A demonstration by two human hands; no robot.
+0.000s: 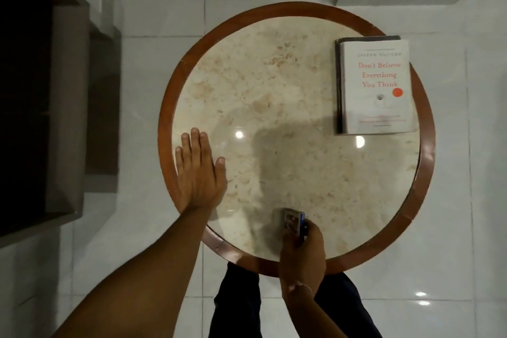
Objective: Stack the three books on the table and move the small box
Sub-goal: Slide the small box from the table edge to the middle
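A stack of books (376,88) lies at the right side of the round marble table (274,90). Its top book is white with red lettering, and dark covers show beneath it along the left and top edges. My right hand (301,252) is closed around a small blue box (294,223) at the table's near edge. My left hand (199,170) lies flat, palm down, fingers together, on the table's left edge, holding nothing.
The table has a brown wooden rim (164,129) and stands on white glossy floor tiles (153,269). A dark cabinet (41,104) stands to the left. My legs in dark trousers (238,302) are below the table's near edge.
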